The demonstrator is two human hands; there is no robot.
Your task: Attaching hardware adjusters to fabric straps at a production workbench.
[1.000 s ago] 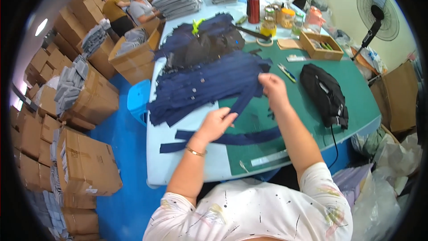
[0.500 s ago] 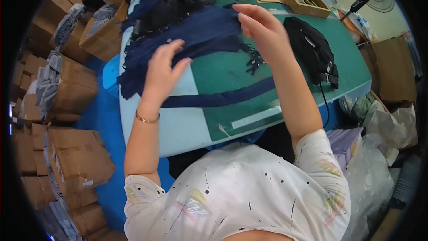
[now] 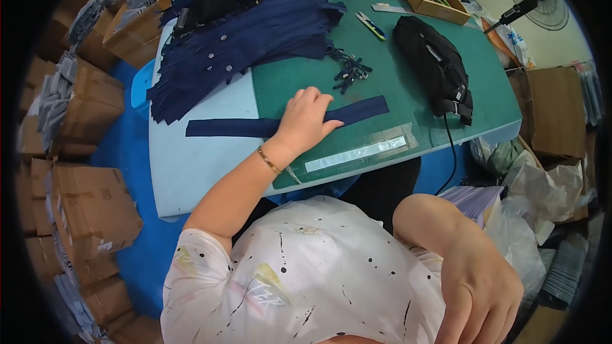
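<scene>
My left hand [image 3: 305, 118] lies across a long navy fabric strip [image 3: 361, 109] on the table. Its thumb is spread out over the near edge and its fingers point away over the far side. Low at the right, close to me and off the table, hangs my right hand [image 3: 481, 274]. Its fingers point down and the lower frame edge cuts off the tips, so what they hold, if anything, is hidden. Beyond the strip lie a pile of similar navy strips [image 3: 261, 28] and a cluster of small navy tabs with shiny bits [image 3: 352, 70].
A clear-taped whitish strip [image 3: 357, 154] is stuck near the front edge of the green mat [image 3: 290, 83]. Farther back are thread snips [image 3: 371, 27], a black bag [image 3: 437, 64] with a hanging cord, and a wooden box [image 3: 433, 1]. Cardboard boxes [image 3: 95, 210] stand at left.
My left hand has come down onto the navy strip from above the pile. My right hand has drawn back from the far table to the lower right. Snips are now visible.
</scene>
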